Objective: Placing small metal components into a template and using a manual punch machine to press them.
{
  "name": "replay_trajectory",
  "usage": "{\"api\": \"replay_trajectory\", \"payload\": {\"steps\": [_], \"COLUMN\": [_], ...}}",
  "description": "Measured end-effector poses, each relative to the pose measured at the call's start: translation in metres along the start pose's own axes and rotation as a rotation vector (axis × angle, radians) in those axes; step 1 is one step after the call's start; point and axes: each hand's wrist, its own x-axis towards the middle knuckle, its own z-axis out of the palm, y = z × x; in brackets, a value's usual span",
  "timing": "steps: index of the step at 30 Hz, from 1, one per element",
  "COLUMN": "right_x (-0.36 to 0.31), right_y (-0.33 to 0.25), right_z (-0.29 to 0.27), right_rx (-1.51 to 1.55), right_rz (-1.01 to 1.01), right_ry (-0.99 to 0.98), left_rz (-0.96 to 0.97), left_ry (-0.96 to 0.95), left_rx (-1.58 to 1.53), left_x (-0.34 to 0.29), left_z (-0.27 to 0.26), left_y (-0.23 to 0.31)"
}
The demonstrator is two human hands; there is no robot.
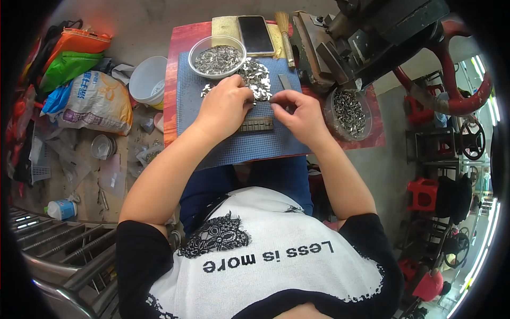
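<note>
A heap of small shiny metal pieces (257, 80) lies on a blue textured mat (234, 151). My left hand (226, 103) is at the heap's near left side, its fingers curled together; whatever they pinch is hidden. Across from it, my right hand (302, 112) has thumb and index tips close together, and anything between them is too small to name. Between the hands and nearer to me lies a slotted metal strip fixture (257, 125), partly covered by my left hand. A clear round bowl (218, 40) of small metal parts stands behind my left hand.
Right of the mat is a clear tub (351, 137) of metal parts, below a dark machine press (366, 48) with a red handwheel. A phone (255, 34) and a brush (283, 29) lie at the back. A white bucket (146, 80) and sacks (95, 103) are left.
</note>
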Motion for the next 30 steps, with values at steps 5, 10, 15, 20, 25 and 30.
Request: {"api": "replay_trajectory", "payload": {"steps": [5, 10, 15, 20, 25, 30], "right_x": [-0.01, -0.01, -0.007, 0.013, 0.031, 0.033], "right_y": [-0.002, 0.001, 0.002, -0.008, 0.004, 0.006], "right_z": [0.009, 0.004, 0.002, 0.006, 0.02, 0.022], "right_rx": [0.06, -0.144, -0.119, -0.295, -0.438, -0.459], "right_rz": [-0.04, -0.206, -0.191, -0.201, -0.378, -0.404], "right_ry": [-0.111, -0.19, -0.196, -0.074, -0.025, -0.038], "left_rz": [0.08, 0.079, -0.183, -0.321, -0.355, -0.096], "left_ry": [0.054, 0.088, 0.021, -0.054, -0.062, -0.051], "left_rx": [0.051, -0.026, -0.295, -0.454, -0.528, -0.274], "left_x": [0.002, -0.002, -0.019, -0.031, -0.039, -0.048], "left_z": [0.007, -0.004, -0.02, -0.03, -0.026, -0.024], "left_y": [-0.006, -0.005, -0.006, -0.004, -0.005, -0.009]}}
